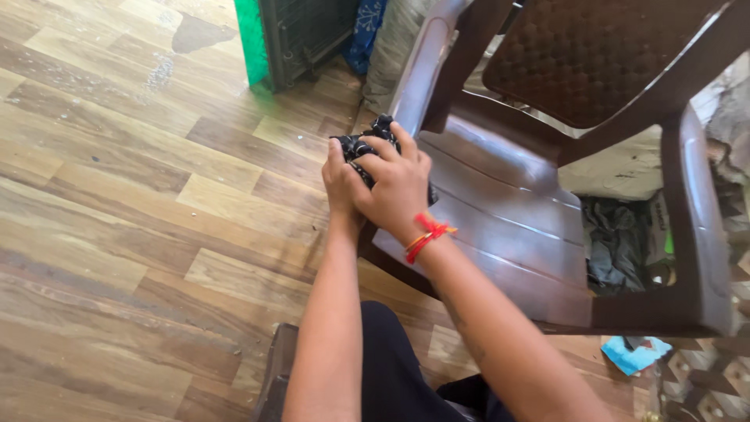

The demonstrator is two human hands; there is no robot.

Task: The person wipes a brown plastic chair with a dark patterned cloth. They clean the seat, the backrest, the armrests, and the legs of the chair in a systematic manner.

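Both my hands grip a bunched black cloth with small white marks, pressed against the front left corner of a brown plastic chair. My right hand lies over the top of the bundle, fingers curled down on it; a red thread is tied round that wrist. My left hand clasps the bundle from the left side, thumb up against it. Most of the cloth is hidden under my fingers.
Wood-pattern floor spreads to the left. A green panel and a dark cabinet stand at the back. Grey cloth lies behind the chair, a blue scrap under its right arm. My dark-trousered leg is below.
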